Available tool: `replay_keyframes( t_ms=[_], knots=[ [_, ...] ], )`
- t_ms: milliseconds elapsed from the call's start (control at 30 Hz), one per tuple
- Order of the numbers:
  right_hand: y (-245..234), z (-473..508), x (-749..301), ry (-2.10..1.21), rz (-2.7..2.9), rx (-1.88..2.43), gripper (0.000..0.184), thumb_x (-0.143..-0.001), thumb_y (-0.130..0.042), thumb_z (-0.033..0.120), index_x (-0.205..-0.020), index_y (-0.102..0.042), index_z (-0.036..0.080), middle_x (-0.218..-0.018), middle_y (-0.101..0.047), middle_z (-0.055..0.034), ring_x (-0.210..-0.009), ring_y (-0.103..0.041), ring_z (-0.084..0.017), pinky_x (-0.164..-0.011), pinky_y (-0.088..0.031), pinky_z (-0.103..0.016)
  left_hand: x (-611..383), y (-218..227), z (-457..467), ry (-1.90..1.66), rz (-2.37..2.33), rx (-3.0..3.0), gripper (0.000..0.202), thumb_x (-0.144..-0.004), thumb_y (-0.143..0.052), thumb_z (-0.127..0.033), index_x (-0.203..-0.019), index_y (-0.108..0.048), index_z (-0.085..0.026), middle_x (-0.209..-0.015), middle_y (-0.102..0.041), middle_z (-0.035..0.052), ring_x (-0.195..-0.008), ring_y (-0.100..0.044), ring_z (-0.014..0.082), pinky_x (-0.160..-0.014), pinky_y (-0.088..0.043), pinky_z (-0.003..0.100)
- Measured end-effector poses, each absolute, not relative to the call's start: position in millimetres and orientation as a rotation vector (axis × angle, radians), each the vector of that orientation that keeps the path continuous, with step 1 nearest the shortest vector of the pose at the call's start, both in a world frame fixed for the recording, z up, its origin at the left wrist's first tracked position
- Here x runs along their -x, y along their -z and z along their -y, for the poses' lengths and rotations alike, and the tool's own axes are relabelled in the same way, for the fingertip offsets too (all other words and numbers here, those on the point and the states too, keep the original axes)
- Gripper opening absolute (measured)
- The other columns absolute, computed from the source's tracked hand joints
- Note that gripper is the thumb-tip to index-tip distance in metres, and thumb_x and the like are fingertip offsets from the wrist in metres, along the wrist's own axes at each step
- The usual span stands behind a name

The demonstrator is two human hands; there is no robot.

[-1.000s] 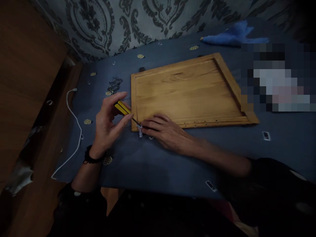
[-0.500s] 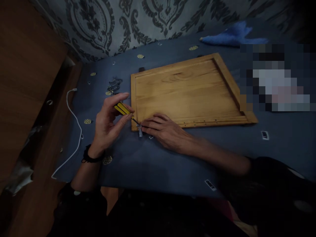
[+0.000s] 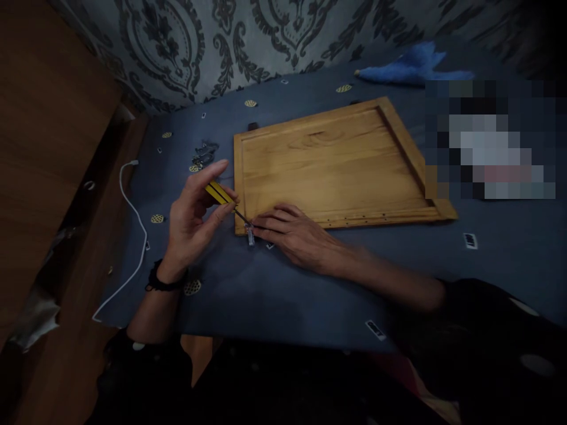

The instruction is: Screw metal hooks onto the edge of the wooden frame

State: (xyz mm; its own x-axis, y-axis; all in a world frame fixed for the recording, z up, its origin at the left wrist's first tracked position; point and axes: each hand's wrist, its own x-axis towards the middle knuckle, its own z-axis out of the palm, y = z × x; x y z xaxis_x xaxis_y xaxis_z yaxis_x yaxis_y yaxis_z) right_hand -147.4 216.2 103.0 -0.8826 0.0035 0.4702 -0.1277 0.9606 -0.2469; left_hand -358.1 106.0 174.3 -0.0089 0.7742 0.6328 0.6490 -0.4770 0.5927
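My left hand (image 3: 192, 215) is closed on a screwdriver (image 3: 218, 193) with a yellow and black handle, its forefinger raised off the grip. The shaft slants down to a small metal hinge (image 3: 250, 235) at the near left corner of a framed wooden panel (image 3: 319, 171). Part of the hinge sticks out past the panel's edge. My right hand (image 3: 296, 239) lies along the near edge, fingertips against the hinge; whether they pinch it or only press it down is hard to see. The screwdriver's tip is too small to make out.
Loose metal hardware (image 3: 204, 152) lies on the blue patterned cloth (image 3: 266, 295) beyond my left hand. A white cable (image 3: 144, 224) runs along the left side. Toward the back right lies a blue fluffy thing (image 3: 411, 65), with a pixelated patch beside it.
Both hands stay at the hinge, with the screwdriver in nearly the same pose. My left forefinger has lifted slightly. The view has shifted a little.
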Motion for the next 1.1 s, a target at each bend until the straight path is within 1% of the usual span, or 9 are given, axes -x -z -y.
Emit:
replay_keyframes(
  t_ms=[100, 200, 267, 300, 500, 600, 833, 1000, 1100],
  knots=[
    [-103.2, -216.3, 147.4, -0.375, 2.631, -0.084, 0.041, -0.099, -0.045, 0.007, -0.135, -0.065, 0.014, -0.130, -0.073, -0.0123, -0.124, -0.061, -0.024, -0.105, -0.045, -0.045, 359.0, -179.7, -105.9, -1.566, -1.546, -2.095, 0.055, -0.095, -0.071, -0.037, -0.146, -0.050, -0.038, -0.131, -0.063, 0.0057, -0.100, -0.074, 0.0201, -0.088, -0.066, 0.038],
    [-104.0, -216.4, 147.4, -0.375, 2.640, -0.090, 0.041, -0.100, -0.045, 0.008, -0.135, -0.065, 0.015, -0.132, -0.072, -0.0117, -0.125, -0.061, -0.024, -0.106, -0.044, -0.046, 359.3, -183.5, -105.7, -1.668, -1.565, -2.053, 0.052, -0.094, -0.073, -0.033, -0.143, -0.053, -0.036, -0.115, -0.066, 0.0035, -0.095, -0.074, 0.0177, -0.085, -0.067, 0.036],
    [-104.4, -216.5, 147.6, -0.375, 2.633, -0.100, 0.041, -0.100, -0.044, 0.008, -0.135, -0.064, 0.015, -0.132, -0.072, -0.0124, -0.125, -0.061, -0.025, -0.106, -0.045, -0.047, 359.3, -183.6, -105.4, -1.659, -1.571, -2.034, 0.051, -0.094, -0.074, -0.032, -0.141, -0.054, -0.035, -0.106, -0.067, 0.0023, -0.093, -0.074, 0.0170, -0.084, -0.067, 0.035],
    [-104.7, -216.4, 147.7, -0.374, 2.627, -0.099, 0.041, -0.100, -0.043, 0.008, -0.135, -0.064, 0.014, -0.132, -0.072, -0.0128, -0.125, -0.061, -0.025, -0.105, -0.045, -0.047, 359.3, -182.8, -105.3, -1.641, -1.569, -2.030, 0.051, -0.093, -0.074, -0.031, -0.141, -0.054, -0.035, -0.105, -0.067, 0.0022, -0.093, -0.074, 0.0171, -0.084, -0.067, 0.035],
    [-106.7, -215.7, 148.0, -0.387, 2.635, -0.081, 0.043, -0.099, -0.044, 0.007, -0.135, -0.064, 0.017, -0.133, -0.072, -0.0114, -0.126, -0.061, -0.024, -0.105, -0.046, -0.047, 356.8, -174.4, -104.2, -1.530, -1.549, -2.024, 0.055, -0.093, -0.075, -0.033, -0.143, -0.051, -0.034, -0.106, -0.068, 0.0023, -0.097, -0.073, 0.0186, -0.087, -0.065, 0.035],
    [-106.6, -215.7, 148.1, -0.373, 2.629, -0.098, 0.041, -0.100, -0.044, 0.009, -0.134, -0.065, 0.015, -0.132, -0.073, -0.0124, -0.124, -0.062, -0.025, -0.104, -0.046, -0.046, 355.0, -172.8, -104.0, -1.536, -1.548, -2.012, 0.053, -0.094, -0.073, -0.029, -0.142, -0.052, -0.034, -0.106, -0.068, 0.0021, -0.097, -0.073, 0.0183, -0.088, -0.064, 0.035],
    [-104.4, -216.0, 148.3, -0.364, 2.622, -0.093, 0.040, -0.100, -0.044, 0.009, -0.134, -0.065, 0.015, -0.129, -0.074, -0.0123, -0.123, -0.062, -0.025, -0.103, -0.046, -0.046, 353.9, -174.4, -104.3, -1.550, -1.529, -2.008, 0.051, -0.094, -0.074, -0.025, -0.140, -0.054, -0.033, -0.106, -0.069, 0.0014, -0.097, -0.073, 0.0167, -0.088, -0.065, 0.033],
    [-104.7, -216.1, 148.8, -0.367, 2.625, -0.092, 0.042, -0.100, -0.044, 0.008, -0.135, -0.065, 0.016, -0.128, -0.074, -0.0114, -0.123, -0.062, -0.025, -0.104, -0.046, -0.046, 352.8, -173.8, -104.2, -1.564, -1.530, -2.000, 0.051, -0.094, -0.073, -0.022, -0.140, -0.055, -0.032, -0.105, -0.069, 0.0016, -0.097, -0.073, 0.0157, -0.088, -0.065, 0.031],
    [-104.7, -216.0, 148.9, -0.373, 2.643, -0.080, 0.044, -0.099, -0.045, 0.007, -0.137, -0.064, 0.018, -0.128, -0.074, -0.0109, -0.125, -0.062, -0.025, -0.104, -0.046, -0.047, 352.3, -173.4, -104.3, -1.558, -1.541, -2.004, 0.051, -0.094, -0.073, -0.022, -0.140, -0.055, -0.032, -0.105, -0.069, 0.0021, -0.096, -0.073, 0.0163, -0.087, -0.065, 0.032]
  ],
)
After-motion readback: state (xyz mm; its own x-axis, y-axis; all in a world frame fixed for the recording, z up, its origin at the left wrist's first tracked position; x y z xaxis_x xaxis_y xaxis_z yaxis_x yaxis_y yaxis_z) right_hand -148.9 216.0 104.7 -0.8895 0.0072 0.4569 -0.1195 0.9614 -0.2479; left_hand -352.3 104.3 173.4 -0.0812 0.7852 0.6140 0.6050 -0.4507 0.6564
